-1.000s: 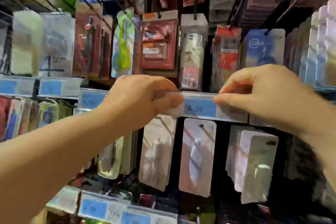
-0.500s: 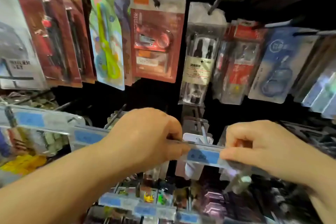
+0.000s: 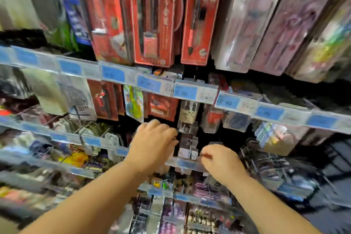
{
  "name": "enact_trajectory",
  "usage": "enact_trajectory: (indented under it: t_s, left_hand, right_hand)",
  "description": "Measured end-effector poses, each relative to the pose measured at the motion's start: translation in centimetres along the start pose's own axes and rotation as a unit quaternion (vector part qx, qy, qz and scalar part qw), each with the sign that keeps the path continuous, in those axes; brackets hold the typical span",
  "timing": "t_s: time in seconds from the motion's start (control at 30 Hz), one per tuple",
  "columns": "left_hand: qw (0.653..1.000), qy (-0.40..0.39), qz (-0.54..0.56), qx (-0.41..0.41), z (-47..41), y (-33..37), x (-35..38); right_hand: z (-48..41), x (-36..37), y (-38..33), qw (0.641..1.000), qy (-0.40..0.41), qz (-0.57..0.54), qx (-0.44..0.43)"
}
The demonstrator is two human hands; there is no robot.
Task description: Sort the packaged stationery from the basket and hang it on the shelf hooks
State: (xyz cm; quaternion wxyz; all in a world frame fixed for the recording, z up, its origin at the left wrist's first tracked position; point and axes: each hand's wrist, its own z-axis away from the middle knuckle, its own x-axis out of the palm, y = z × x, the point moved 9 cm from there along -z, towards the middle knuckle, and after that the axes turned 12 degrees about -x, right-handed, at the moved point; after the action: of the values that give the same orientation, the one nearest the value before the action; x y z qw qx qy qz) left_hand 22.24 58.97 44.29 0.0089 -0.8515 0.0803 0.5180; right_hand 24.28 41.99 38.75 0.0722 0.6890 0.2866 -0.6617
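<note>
Both hands reach to a price-label strip [image 3: 185,163] at the centre of the shelf. Left hand [image 3: 154,144], at 10 o'clock from the strip, has curled fingers; what they hold cannot be told. Right hand [image 3: 220,161], at 3 o'clock, pinches the strip's end. Packaged stationery [image 3: 188,116] hangs on hooks at 12 o'clock. View blurred.

Head view: on my head, facing forward and down, close to shelf hooks [image 3: 106,133]; forearms reach in from below.
</note>
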Motion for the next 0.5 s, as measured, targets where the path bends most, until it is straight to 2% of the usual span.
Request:
enact_trajectory:
  t_s: [0.07,0.13,0.23,0.3,0.33,0.4,0.5]
  left_hand:
    - [0.989,0.140,0.036,-0.009,-1.2,-0.5,-5.9]
    - [0.971,0.230,0.061,-0.020,-2.0,-1.1,-10.1]
    - [0.968,0.239,0.058,-0.049,-3.3,-1.8,-12.2]
    - [0.977,0.201,0.015,-0.064,-3.9,-2.0,-12.0]
    - [0.982,0.177,-0.003,-0.071,-4.1,-2.1,-11.7]
    - [0.986,0.146,-0.027,-0.081,-4.9,-2.4,-12.1]
    - [0.988,0.123,-0.026,-0.086,-5.6,-2.5,-13.1]
  right_hand:
    - [1.4,-5.6,-3.1,0.985,0.161,0.007,-0.063]
    - [3.3,-11.0,-6.0,0.941,0.315,0.032,-0.119]
    - [4.6,-16.0,-7.5,0.901,0.405,0.072,-0.139]
    - [4.7,-18.1,-7.1,0.893,0.423,0.094,-0.120]
    - [4.4,-18.6,-6.6,0.902,0.409,0.099,-0.097]
    - [3.3,-19.0,-5.1,0.933,0.343,0.096,-0.047]
    - [2.6,-19.1,-3.9,0.965,0.254,0.060,-0.024]
